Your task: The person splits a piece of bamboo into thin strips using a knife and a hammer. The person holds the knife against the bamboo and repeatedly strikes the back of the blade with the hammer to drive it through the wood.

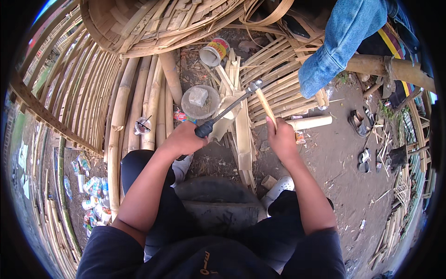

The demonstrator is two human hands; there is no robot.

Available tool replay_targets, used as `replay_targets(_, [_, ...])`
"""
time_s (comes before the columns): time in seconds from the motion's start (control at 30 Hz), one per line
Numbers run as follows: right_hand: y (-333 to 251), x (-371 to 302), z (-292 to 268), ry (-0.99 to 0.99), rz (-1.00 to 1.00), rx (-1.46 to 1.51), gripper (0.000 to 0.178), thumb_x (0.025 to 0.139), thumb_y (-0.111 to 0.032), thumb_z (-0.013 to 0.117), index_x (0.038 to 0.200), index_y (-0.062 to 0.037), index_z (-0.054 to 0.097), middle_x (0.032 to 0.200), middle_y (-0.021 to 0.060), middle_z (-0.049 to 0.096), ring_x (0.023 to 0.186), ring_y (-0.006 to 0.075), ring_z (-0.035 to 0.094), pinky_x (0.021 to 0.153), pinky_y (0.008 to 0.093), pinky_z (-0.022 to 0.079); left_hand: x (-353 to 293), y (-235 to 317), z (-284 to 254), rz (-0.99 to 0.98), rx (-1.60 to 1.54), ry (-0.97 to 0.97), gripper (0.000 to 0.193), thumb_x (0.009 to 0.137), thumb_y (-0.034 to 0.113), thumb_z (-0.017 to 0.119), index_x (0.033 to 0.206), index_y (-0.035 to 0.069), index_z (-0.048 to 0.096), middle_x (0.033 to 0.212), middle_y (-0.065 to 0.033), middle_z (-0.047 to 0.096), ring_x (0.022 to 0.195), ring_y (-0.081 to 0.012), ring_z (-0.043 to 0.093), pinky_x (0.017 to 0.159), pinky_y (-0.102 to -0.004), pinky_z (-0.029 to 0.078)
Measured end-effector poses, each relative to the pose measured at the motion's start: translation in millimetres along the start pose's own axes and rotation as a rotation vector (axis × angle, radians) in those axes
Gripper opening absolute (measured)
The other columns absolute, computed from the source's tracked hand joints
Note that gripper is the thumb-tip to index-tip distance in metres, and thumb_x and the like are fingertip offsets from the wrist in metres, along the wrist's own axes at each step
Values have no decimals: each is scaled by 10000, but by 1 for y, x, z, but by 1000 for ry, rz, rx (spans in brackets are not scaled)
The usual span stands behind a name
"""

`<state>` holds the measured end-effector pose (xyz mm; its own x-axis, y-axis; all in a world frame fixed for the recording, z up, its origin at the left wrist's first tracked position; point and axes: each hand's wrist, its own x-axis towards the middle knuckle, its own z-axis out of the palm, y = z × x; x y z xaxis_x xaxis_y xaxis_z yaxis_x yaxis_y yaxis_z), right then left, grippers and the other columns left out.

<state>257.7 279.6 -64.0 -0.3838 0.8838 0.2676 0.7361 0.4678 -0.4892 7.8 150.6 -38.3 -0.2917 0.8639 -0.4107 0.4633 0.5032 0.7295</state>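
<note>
My left hand (185, 139) is closed around the black grip of a long metal tool (228, 110). Its grey shaft slants up to the right. My right hand (282, 140) grips a light wooden handle, seemingly of a hammer (265, 102). The small metal head at its top meets the tool's far end; where they join is hard to make out. Below both tools lie split bamboo strips (243, 139) and a pale curved piece (224, 123). A grey block (198, 96) rests in a round shallow dish (204, 110) beyond my left hand.
Bamboo poles (121, 107) and a slatted bamboo frame (88, 83) stand left. A woven basket (139, 28) and a paint-like bucket (211, 56) are ahead. Another person's denim-clad limb (341, 44) reaches in above a slatted panel (274, 69). A cup (142, 125), litter (96, 197) and sandals (357, 123) lie around.
</note>
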Motion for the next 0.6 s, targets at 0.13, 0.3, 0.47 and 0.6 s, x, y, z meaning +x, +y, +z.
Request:
replay_targets(0.13, [1, 1, 0, -11, -51, 19, 345, 926, -265, 573, 777, 46, 589, 596, 265, 573, 572, 452, 587, 538, 507, 473, 6, -8, 3, 25, 33, -29, 172, 774, 160, 691, 763, 8, 611, 506, -22, 499, 398, -117, 482, 410, -296, 371])
replay_targets(0.3, [-2, 4, -5, 22, -65, 43, 344, 920, -254, 583, 754, 47, 578, 589, 268, 568, 567, 451, 585, 524, 497, 468, 6, -3, 2, 19, 42, -40, 184, 782, 174, 690, 762, 11, 607, 506, -28, 504, 397, -116, 482, 415, -295, 377])
replay_targets(0.47, [-2, 5, -10, -58, -10, 21, 328, 921, -229, 591, 730, 36, 555, 574, 240, 566, 530, 429, 579, 486, 450, 451, 4, 1, 2, 19, 72, -55, 201, 783, 191, 693, 778, 11, 603, 505, -27, 502, 402, -123, 488, 418, -301, 381])
replay_targets(0.6, [-20, 14, -41, 263, -213, 163, 297, 934, -182, 572, 727, 24, 516, 508, 151, 496, 420, 236, 513, 426, 345, 401, 5, -9, 0, 26, 69, -35, 219, 780, 208, 698, 793, 10, 605, 508, -29, 508, 409, -126, 498, 422, -306, 388])
